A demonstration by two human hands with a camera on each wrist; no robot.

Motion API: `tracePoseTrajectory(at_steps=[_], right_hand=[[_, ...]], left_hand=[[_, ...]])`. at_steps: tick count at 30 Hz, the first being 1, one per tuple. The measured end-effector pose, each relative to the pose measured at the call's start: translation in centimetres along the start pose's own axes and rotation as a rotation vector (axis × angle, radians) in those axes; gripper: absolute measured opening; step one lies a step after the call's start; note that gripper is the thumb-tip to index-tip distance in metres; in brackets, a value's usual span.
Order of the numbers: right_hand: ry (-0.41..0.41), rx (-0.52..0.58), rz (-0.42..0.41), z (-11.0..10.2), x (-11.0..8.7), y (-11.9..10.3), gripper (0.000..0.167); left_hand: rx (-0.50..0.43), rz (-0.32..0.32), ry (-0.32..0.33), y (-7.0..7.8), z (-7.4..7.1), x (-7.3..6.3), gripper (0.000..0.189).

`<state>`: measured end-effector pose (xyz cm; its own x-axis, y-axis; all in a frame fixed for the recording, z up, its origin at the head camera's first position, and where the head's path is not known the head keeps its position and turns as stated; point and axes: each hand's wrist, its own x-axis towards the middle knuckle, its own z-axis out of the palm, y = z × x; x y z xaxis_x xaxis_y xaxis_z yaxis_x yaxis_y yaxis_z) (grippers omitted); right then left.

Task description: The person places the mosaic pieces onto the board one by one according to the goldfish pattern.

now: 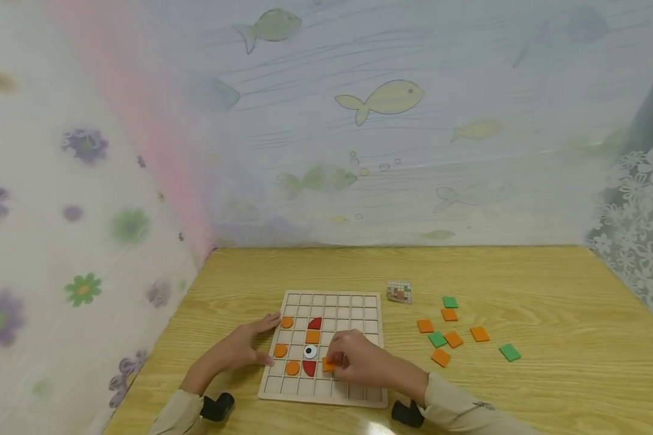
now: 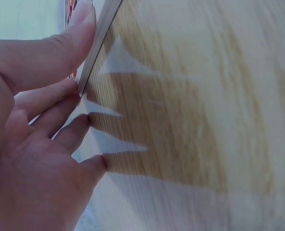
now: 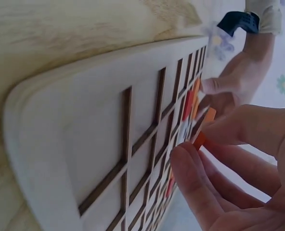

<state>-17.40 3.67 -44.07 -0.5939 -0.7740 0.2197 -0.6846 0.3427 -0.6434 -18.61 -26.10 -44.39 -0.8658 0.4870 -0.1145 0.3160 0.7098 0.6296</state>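
Beneath and around the grid board (image 1: 291, 385), a wooden table (image 1: 555, 284), probably smooth enough to let the board skate under a sideways push. Across the board, thin ridges between cells, likely to catch anything lowered at a slant.

Just right of the board's near corner, the right sleeve (image 1: 459, 411), apt to sweep small things aside on a wide swing. Over the near half of the board, the right hand (image 1: 359, 357), thumb and forefinger pinching an orange tile (image 3: 204, 127). At the board's left edge, the left hand (image 1: 242, 345), fingers spread, thumb apart; firmness of touch, cannot tell. If too light, perhaps unable to stop a twist of the board.

Beside the board's far right corner, a small printed card (image 1: 399, 292), exposed to a stray bump.

Farther right of the board, loose orange squares (image 1: 479, 334) and green squares (image 1: 509, 352), some close together; easy to nudge with forearm or cuff.

On the board's left half, orange discs (image 1: 292, 367), red quarter-rounds (image 1: 309, 368) and an eye disc (image 1: 310, 351); could shift under a dragged knuckle.

Just right of the near red quarter-round, the pinched tile, tilted in the right-wrist view; contact with the board, cannot tell. Prone to slip from so narrow a grip, or to lodge crookedly on a ridge.
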Motion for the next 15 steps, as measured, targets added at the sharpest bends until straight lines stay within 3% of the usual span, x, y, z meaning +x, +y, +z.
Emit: tracePoseTrajectory(at_steps=[5, 15], right_hand=[[-0.015, -0.042, -0.002, 0.6, 0.5, -0.1, 0.010], [-0.039, -0.102, 0.070, 1.4, 1.2, -0.5, 0.011]], left_hand=[[0.002, 0.004, -0.004, -0.1, 0.1, 0.1, 0.086], [0.009, -0.001, 0.005, -0.1, 0.2, 0.1, 0.085]])
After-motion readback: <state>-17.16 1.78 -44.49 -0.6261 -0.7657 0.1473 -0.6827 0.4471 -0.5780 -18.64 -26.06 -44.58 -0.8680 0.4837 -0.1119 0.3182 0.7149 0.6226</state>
